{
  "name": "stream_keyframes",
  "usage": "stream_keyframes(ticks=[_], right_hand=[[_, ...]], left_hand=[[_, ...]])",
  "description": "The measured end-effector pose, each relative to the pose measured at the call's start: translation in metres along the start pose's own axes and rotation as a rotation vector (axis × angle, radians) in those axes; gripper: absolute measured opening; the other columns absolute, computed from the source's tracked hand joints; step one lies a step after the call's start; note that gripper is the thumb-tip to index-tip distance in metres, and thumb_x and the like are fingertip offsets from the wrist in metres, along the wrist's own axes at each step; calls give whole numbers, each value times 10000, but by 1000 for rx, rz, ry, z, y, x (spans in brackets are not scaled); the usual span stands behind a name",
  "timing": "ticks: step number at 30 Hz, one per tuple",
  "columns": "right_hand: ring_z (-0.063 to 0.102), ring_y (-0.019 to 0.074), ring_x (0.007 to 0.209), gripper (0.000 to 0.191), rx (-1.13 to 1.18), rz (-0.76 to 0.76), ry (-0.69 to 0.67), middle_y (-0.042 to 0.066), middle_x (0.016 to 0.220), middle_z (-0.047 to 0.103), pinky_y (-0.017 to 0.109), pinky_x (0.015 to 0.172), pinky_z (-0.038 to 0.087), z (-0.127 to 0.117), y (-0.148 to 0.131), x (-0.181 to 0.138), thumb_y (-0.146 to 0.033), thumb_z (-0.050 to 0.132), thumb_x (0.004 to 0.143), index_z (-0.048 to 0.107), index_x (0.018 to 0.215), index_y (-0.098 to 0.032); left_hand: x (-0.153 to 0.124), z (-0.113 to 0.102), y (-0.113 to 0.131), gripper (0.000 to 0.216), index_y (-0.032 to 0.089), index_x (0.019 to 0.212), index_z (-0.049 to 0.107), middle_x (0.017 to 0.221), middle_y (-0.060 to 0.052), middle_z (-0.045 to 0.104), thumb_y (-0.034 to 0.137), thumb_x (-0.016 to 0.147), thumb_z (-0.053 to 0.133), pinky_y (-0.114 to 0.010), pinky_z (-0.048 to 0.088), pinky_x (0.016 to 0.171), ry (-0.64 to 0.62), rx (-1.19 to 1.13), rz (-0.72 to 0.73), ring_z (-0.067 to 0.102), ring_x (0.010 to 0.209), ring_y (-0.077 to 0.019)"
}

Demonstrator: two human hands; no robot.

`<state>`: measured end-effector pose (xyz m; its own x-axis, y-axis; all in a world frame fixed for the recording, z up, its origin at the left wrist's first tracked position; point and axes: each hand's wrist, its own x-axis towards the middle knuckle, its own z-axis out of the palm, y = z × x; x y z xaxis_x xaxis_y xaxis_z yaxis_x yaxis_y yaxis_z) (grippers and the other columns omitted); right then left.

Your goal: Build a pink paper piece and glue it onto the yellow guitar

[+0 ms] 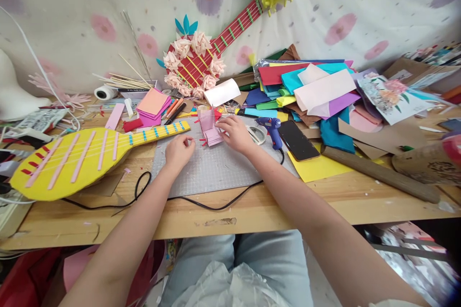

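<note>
My left hand point(179, 152) hovers over the left part of the grey cutting mat point(230, 172), its fingers curled in a pinch. Whether anything small sits between those fingertips I cannot make out. Just to its right lies a small pink folded paper piece point(209, 127) with red bits sticking out at its sides. The fingers of my right hand point(236, 133) are bent around the right edge of that piece, hiding part of it. Close by on the right are a blue hot glue gun point(271, 127) with a black cord and a white-handled tool, perhaps scissors point(257, 134).
A yellow cardboard lute point(68, 163) lies at the left, its neck reaching the mat. Behind stands a red flower-covered instrument point(196, 64). To the right are a black phone point(298, 140), a brown tube point(378, 173) and a pile of coloured paper point(324, 91). The cord point(219, 208) crosses the front.
</note>
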<state>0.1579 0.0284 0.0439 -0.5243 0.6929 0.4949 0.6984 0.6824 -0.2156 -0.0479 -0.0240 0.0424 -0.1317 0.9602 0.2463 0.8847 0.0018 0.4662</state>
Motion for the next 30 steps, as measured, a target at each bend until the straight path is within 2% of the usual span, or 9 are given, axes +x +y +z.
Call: stream_keyframes(ticks=[4, 7, 9, 11, 16, 19, 23, 26, 30], right_hand=[[467, 216, 993, 243, 20, 43, 82, 75, 1055, 627, 360, 885, 343, -5, 7, -11, -241, 484, 836, 651, 1001, -179], [495, 211, 912, 214, 2, 121, 97, 70, 927, 656, 349, 838, 366, -7, 14, -23, -267, 477, 846, 670, 839, -174], [504, 208, 867, 200, -28, 189, 116, 65, 849, 656, 340, 806, 373, -8, 17, -34, -280, 500, 834, 656, 769, -172], [511, 199, 838, 191, -49, 239, 146, 60, 811, 646, 318, 767, 378, -12, 18, -46, -295, 522, 820, 633, 722, -175], [482, 143, 636, 409, -35, 351, 237, 22, 574, 535, 262, 614, 348, -36, 21, -73, -461, 494, 813, 472, 507, -190], [375, 101, 494, 509, -40, 529, 310, -11, 458, 398, 252, 512, 268, -53, 28, -89, -501, 409, 833, 346, 436, -189], [351, 93, 481, 443, -42, 800, 378, -38, 470, 375, 238, 504, 257, -61, 45, -103, -526, 444, 793, 384, 512, -188], [468, 143, 657, 309, -98, 816, 442, 4, 659, 515, 255, 613, 345, -54, 58, -104, -492, 526, 740, 479, 694, -190], [509, 202, 839, 374, -12, 823, 415, 99, 909, 581, 319, 754, 393, -38, 67, -97, -460, 566, 701, 516, 913, -156]], left_hand=[[8, -5, 13, 232, 180, 818, 628, 764, -40, 597, 304, 782, 434, -284, 397, 695, 142, -33, 134, 526, 729, -161], [23, -8, 28, 241, 179, 777, 633, 779, -41, 613, 333, 780, 448, -284, 394, 674, 34, -38, 129, 525, 707, -158], [32, -8, 33, 273, 182, 758, 632, 747, -30, 624, 399, 770, 467, -278, 391, 638, -160, -62, 75, 526, 680, -157], [36, -5, 31, 345, 173, 759, 627, 742, -28, 630, 479, 761, 466, -275, 396, 630, -281, -116, 38, 531, 676, -156], [26, 11, 9, 285, 161, 878, 610, 881, -51, 632, 383, 780, 460, -265, 418, 669, -119, -269, -10, 535, 715, -135], [15, 24, -3, 296, 168, 989, 578, 853, -30, 618, 287, 723, 525, -242, 412, 602, -211, -407, -3, 510, 613, -102], [9, 37, -9, 299, 184, 988, 578, 892, -23, 621, 247, 696, 550, -237, 403, 589, -140, -451, 3, 489, 584, -87], [6, 39, -7, 265, 200, 960, 594, 929, -23, 621, 284, 711, 559, -238, 403, 600, -66, -411, 43, 491, 603, -91], [1, 33, -2, 192, 194, 884, 622, 864, -19, 617, 297, 752, 529, -240, 396, 607, -4, -332, 88, 483, 601, -95]])
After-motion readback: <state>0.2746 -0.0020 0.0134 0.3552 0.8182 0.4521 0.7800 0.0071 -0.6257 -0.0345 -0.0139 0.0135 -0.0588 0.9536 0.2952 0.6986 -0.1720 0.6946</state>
